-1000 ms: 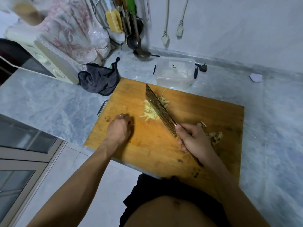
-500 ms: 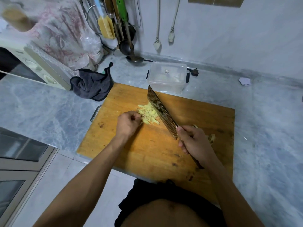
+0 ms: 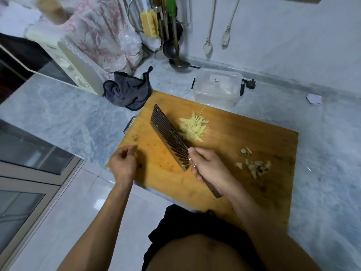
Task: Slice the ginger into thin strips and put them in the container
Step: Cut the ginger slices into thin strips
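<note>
A pile of pale yellow ginger strips (image 3: 193, 127) lies on the wooden cutting board (image 3: 244, 137), just right of the cleaver (image 3: 169, 134). My right hand (image 3: 210, 166) grips the cleaver's handle, its ribbed blade tilted to the left of the pile. My left hand (image 3: 123, 163) hovers over the board's near-left corner with its fingers loosely curled and nothing in them. Brownish ginger peel scraps (image 3: 254, 163) lie at the board's right. A clear plastic container (image 3: 217, 88) stands just beyond the board's far edge.
A dark grey cloth (image 3: 128, 92) lies on the marble counter left of the board. A cream appliance (image 3: 64, 63) stands far left under a floral cover. Ladles and utensils (image 3: 172, 45) hang at the back wall. A black plug (image 3: 250, 84) lies right of the container.
My left hand has drawn back from the ginger pile to the board's near-left corner. The cleaver has shifted to the left of the strips, leaving the pile uncovered.
</note>
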The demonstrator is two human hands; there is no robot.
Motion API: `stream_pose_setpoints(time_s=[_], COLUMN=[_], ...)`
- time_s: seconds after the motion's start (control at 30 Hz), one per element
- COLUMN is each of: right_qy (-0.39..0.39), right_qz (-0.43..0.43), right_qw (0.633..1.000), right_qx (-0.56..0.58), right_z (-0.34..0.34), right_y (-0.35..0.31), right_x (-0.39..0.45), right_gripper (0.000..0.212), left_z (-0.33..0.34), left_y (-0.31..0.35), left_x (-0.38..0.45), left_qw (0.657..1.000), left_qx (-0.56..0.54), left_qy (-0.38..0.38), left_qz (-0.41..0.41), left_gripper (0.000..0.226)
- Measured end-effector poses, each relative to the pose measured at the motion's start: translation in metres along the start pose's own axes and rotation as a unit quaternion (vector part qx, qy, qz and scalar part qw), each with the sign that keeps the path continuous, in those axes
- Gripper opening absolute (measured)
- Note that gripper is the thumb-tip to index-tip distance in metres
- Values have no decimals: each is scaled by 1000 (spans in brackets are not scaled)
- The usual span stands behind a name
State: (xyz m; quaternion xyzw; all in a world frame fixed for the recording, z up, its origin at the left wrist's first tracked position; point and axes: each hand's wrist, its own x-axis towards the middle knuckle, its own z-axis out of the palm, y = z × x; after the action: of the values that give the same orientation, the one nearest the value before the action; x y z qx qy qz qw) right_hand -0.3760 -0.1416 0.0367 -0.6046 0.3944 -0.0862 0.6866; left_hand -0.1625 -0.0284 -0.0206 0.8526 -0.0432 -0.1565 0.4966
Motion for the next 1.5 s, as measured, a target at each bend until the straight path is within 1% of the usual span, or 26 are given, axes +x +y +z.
stream_pose_setpoints(time_s=[0.03,0.17,0.3,0.37,0.47,0.57,0.73,0.8,0.87,0.93,1.0,1.03,1.1,1.17,1.2,1.23,1.3,1.33,1.37,1.43,1.47,1.5], right_qy=[-10,-39,-54,-27,47,93,107,111,118,133,140,141,130,108,99,92,84,85,89,104,122,138], right_qz=[9,59,81,92,109,88,47,16,-27,-92,-147,-153,-129,-105,-111,-125,-149,-161,-180,-239,-267,-289], right_qw=[1000,996,995,995,989,988,993,994,990,970,928,905,860,822,803,784,766,762,757,733,722,714], right_qx=[13,47,24,34,85,81,29,-8,-68,-180,-312,-371,-477,-549,-577,-601,-620,-621,-621,-628,-626,-622], right_z=[12,59,71,58,27,3,-14,-22,-29,-39,-50,-55,-62,-66,-66,-66,-63,-61,-60,-60,-61,-63], right_y=[1,5,12,12,9,5,0,-2,-5,-3,1,-1,-2,1,3,6,13,17,20,28,32,36], right_x=[6,24,30,30,31,29,10,1,-5,-12,-22,-27,-36,-39,-39,-38,-34,-32,-31,-30,-30,-29], right_gripper=[29,21,26,23,19,26,37,40,43,42,33,32,45,51,53,54,54,54,53,49,47,46], left_z=[-4,-11,-7,-4,-1,3,13,19,26,32,35,35,32,31,31,33,40,45,50,60,64,66], left_y=[-4,-18,-18,-17,-18,-11,7,16,26,34,40,43,49,57,60,65,72,76,80,87,90,92], left_x=[-3,-11,-19,-17,-11,-8,-1,0,-4,-10,-12,-11,-8,-7,-7,-8,-8,-8,-7,-3,0,2], left_qw=[1000,999,998,999,999,997,993,991,986,981,982,982,979,968,956,937,884,860,842,822,819,823], left_qx=[9,15,30,25,21,36,34,33,24,14,-15,-32,-46,-23,7,43,107,137,173,236,240,216], left_qy=[10,46,41,26,-1,-13,-52,-76,-107,-130,-120,-103,-73,-81,-99,-128,-211,-256,-301,-383,-415,-443], left_qz=[2,12,36,38,50,63,96,109,124,140,148,154,182,238,277,322,402,419,413,350,314,281], left_gripper=[16,21,26,26,22,23,19,17,18,18,18,18,19,20,20,19,20,24,31,39,35,26])
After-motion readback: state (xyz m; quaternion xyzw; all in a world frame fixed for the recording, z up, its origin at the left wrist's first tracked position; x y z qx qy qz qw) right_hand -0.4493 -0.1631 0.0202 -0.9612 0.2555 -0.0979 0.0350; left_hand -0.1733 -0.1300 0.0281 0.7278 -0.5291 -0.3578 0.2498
